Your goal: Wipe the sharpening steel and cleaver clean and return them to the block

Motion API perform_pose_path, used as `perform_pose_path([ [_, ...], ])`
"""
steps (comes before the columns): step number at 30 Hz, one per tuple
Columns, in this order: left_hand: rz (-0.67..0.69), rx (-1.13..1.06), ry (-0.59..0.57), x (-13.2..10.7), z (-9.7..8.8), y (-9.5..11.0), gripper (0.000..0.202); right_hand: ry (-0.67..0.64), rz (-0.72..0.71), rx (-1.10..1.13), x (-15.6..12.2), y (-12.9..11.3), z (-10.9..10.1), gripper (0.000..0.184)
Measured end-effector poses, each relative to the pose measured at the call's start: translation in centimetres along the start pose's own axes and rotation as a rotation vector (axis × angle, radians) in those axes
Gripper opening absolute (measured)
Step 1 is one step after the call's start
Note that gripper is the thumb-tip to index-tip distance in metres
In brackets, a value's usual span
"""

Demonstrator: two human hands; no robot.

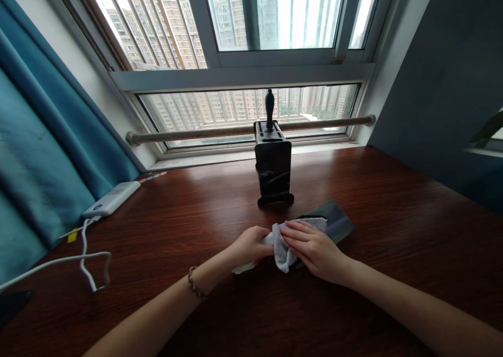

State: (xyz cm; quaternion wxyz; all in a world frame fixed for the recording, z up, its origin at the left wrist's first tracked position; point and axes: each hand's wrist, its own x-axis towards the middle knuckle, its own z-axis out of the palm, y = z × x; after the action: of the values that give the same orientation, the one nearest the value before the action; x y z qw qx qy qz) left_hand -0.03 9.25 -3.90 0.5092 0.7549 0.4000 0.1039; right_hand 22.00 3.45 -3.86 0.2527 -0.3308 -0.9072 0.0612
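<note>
A kitchen knife with a broad grey blade [334,218], like a cleaver, is held low over the table in front of me. My left hand [251,244] is closed at its handle end, where something white shows between the fingers; the handle itself is mostly hidden. A white cloth [282,252] is draped over the near part of the blade. Across this cloth lies my right hand [314,247], fingers together, pressing it against the blade. The far corner of the blade sticks out beyond the right hand.
A black knife block [273,171] stands just behind my hands, with one dark handle [269,108] rising from its top. At left are a white power strip [112,199] and its looping cable [84,257]. A rail [196,134] crosses the window behind the brown table [176,205].
</note>
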Motion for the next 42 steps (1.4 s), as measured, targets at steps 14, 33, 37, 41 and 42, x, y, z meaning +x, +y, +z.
perform_pose_path([
  [14,-0.081,-0.153,-0.003,0.3,-0.1,0.6,0.024,0.006,-0.019,0.308,0.2,1.9,-2.1,0.032],
  [33,-0.140,-0.228,0.059,0.4,0.0,0.5,0.020,0.115,0.281,-0.167,-0.7,3.4,-0.8,0.040],
  [37,-0.101,-0.211,0.062,0.4,0.2,0.2,0.017,-0.013,0.031,0.119,0.1,0.3,-1.0,0.039],
  [41,-0.069,-0.202,0.053,0.3,0.3,0.1,0.018,-0.029,-0.020,0.238,0.2,-0.2,-1.5,0.037],
  [42,-0.067,-0.204,0.048,0.3,0.3,0.2,0.020,-0.027,-0.023,0.265,0.2,0.0,-1.6,0.036],
])
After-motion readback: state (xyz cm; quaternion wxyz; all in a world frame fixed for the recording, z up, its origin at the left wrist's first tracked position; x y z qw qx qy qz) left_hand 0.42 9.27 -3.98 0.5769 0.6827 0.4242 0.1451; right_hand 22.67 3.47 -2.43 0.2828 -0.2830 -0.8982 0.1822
